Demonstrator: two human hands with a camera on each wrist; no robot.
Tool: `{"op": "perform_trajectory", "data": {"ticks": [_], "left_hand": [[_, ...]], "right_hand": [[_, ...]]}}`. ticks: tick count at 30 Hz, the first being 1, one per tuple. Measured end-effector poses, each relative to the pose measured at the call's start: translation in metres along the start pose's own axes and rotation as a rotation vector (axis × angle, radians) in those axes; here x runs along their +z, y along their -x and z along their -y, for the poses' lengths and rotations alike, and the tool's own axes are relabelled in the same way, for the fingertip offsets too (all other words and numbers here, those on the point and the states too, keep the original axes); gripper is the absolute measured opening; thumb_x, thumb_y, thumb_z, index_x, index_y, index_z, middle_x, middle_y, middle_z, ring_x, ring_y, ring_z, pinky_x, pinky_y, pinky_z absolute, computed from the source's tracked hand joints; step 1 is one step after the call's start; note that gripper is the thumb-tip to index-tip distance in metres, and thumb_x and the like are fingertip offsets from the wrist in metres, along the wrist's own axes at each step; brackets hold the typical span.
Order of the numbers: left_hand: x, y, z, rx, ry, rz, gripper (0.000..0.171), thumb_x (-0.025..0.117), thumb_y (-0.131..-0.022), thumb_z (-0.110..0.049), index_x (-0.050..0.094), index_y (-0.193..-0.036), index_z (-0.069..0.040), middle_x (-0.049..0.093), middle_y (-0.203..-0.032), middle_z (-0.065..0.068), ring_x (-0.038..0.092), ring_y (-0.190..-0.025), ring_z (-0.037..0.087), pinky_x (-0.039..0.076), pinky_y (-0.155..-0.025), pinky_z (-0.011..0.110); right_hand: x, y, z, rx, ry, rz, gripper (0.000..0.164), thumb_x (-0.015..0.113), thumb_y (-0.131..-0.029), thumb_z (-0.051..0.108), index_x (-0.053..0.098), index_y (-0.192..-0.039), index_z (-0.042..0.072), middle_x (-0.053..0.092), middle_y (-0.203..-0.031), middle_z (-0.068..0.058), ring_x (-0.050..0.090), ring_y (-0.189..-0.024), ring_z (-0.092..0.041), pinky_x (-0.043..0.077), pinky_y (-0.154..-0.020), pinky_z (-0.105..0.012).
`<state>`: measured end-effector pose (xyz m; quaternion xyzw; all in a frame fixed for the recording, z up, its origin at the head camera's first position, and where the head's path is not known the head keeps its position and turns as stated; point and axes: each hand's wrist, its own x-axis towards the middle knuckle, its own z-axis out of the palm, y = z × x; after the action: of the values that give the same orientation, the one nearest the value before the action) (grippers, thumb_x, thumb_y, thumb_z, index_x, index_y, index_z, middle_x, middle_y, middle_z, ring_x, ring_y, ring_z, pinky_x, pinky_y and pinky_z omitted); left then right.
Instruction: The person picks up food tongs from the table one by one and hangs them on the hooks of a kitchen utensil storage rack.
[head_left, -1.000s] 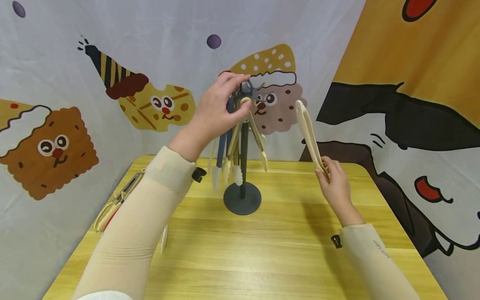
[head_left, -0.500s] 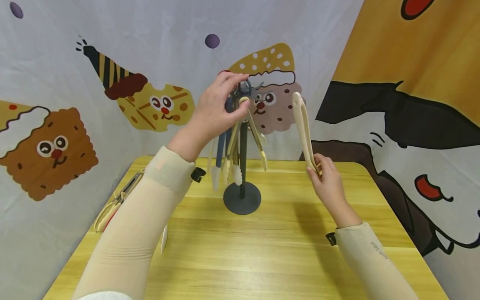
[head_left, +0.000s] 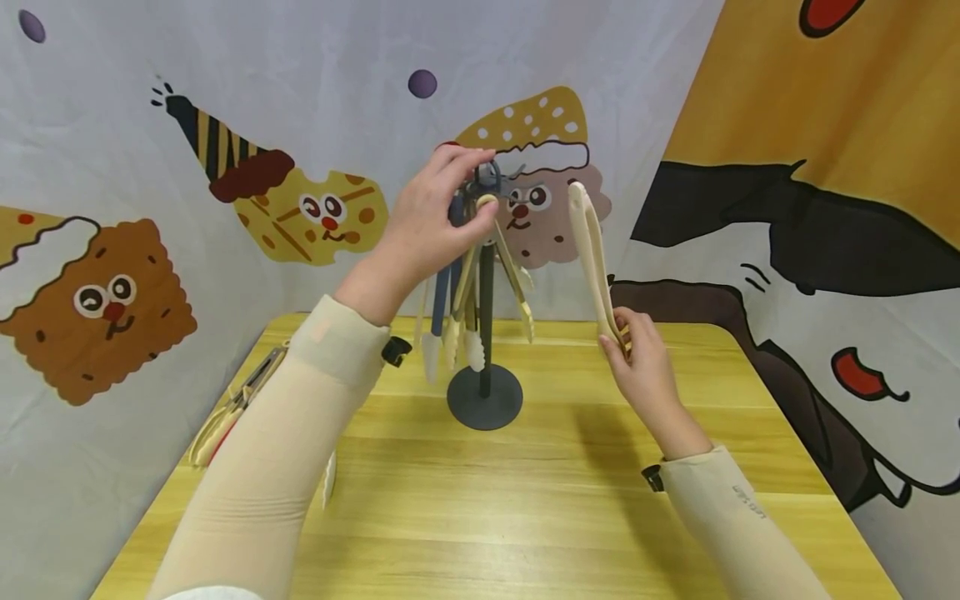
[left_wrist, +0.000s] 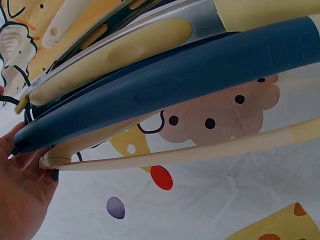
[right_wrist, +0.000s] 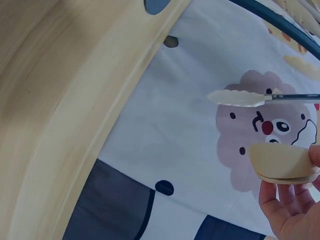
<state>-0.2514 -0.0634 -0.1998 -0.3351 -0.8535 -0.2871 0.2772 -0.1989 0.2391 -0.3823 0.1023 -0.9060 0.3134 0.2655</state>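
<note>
A dark stand [head_left: 487,321] on a round base carries several hanging tongs, some cream and some blue. At its top my left hand [head_left: 427,225] grips around the hook ring, thumb below and fingers above. In the left wrist view, blue tongs [left_wrist: 165,87] and cream tongs spread out from beside that hand. My right hand [head_left: 647,367] pinches a pair of cream tongs [head_left: 590,250] near the lower end, with the looped end up, to the right of the stand. The right wrist view shows the tongs' broad, closed tips [right_wrist: 280,162] between thumb and fingers.
More tongs [head_left: 240,404] lie at the wooden table's [head_left: 480,517] left edge. Beside the left sleeve, a white scalloped tip [head_left: 329,479] shows, the rest hidden by the arm. A cartoon-printed cloth [head_left: 337,75] hangs behind the table.
My right hand has moved left with the cream tongs, bringing them closer to the stand; they rose slightly. My left hand has stayed at the stand's top.
</note>
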Motion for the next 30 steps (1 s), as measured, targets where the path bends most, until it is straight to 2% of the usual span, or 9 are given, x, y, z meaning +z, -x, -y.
{"op": "perform_trajectory", "data": {"ticks": [21,30], "left_hand": [[0.000,0.001,-0.004,-0.020,-0.065,-0.005,0.053,0.053,-0.091,-0.040,0.047,-0.140,-0.019,0.048,-0.131,0.003,0.052,-0.109,0.016,0.044,-0.092,0.033],[0.001,0.002,-0.007,-0.039,-0.096,-0.003,0.056,0.053,-0.091,-0.044,0.045,-0.141,-0.020,0.048,-0.132,0.002,0.052,-0.110,0.015,0.045,-0.091,0.033]], "right_hand": [[0.006,0.001,0.025,-0.038,-0.013,-0.049,0.034,0.064,-0.090,0.017,0.052,-0.121,0.009,0.052,-0.103,-0.007,0.053,-0.084,-0.016,0.049,-0.060,-0.027],[0.009,0.002,0.029,-0.090,-0.009,-0.051,0.036,0.065,-0.089,0.014,0.052,-0.122,0.008,0.052,-0.101,-0.007,0.054,-0.083,-0.016,0.050,-0.060,-0.031]]}}
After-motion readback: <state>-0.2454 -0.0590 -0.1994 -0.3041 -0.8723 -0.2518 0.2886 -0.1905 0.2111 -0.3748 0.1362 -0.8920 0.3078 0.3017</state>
